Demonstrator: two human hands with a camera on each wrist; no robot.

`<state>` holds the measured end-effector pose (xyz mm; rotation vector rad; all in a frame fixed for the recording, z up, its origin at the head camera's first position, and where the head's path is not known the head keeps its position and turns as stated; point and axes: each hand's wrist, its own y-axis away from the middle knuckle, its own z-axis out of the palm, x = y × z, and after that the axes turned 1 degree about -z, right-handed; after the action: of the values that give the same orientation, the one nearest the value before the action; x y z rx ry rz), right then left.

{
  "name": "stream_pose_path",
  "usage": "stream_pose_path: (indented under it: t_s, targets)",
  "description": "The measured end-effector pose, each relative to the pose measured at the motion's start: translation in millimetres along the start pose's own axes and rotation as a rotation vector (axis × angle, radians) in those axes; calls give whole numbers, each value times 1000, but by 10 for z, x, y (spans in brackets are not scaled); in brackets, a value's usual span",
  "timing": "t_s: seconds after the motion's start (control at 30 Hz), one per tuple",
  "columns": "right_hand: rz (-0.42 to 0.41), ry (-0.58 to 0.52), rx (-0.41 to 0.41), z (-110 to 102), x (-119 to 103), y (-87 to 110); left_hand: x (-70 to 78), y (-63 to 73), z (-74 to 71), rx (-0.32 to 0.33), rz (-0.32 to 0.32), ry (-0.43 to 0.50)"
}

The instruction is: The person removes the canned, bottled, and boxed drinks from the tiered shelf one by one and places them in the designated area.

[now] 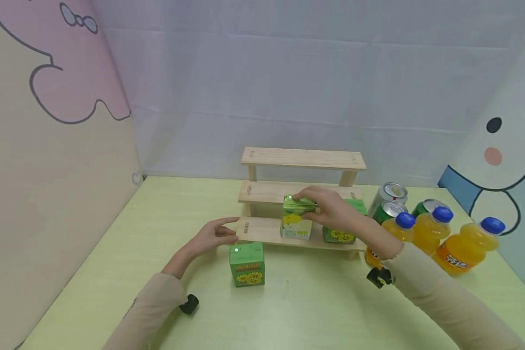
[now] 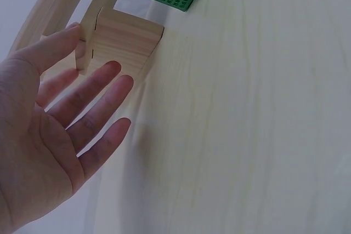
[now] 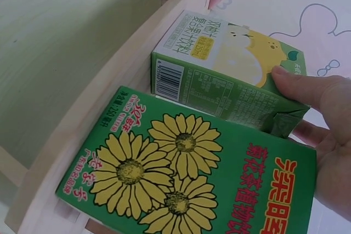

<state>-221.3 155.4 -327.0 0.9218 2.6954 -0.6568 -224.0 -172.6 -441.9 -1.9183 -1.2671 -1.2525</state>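
Note:
My right hand (image 1: 332, 209) grips the top of a light green and white juice carton (image 1: 296, 226) that stands upright on the lowest step of the wooden rack (image 1: 262, 229). In the right wrist view the thumb presses the front of this juice carton (image 3: 230, 69). Close beside it on the same step is a dark green drink carton with yellow flowers (image 3: 164, 157). My left hand (image 1: 214, 236) is at the left end of the lowest step, fingers extended and palm bare in the left wrist view. Another green flower carton (image 1: 247, 265) stands on the table just in front of the rack.
Right of the rack stand several cans (image 1: 393, 192) and three orange drink bottles (image 1: 468, 245) with blue caps, near my right forearm. Above the lowest step are the middle step (image 1: 267, 192) and top step (image 1: 304, 157). A pale curtain (image 1: 288, 87) hangs behind the table.

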Motion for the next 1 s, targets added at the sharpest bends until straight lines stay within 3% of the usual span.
stream_pose_path:
  t_s: [0.23, 1.0]
  targets:
    - [8, 7, 3, 1, -39, -3, -12, -15, -3, 9, -10, -11]
    - [-72, -13, 83, 22, -175, -3, -36, -6, 10, -4, -15, 42]
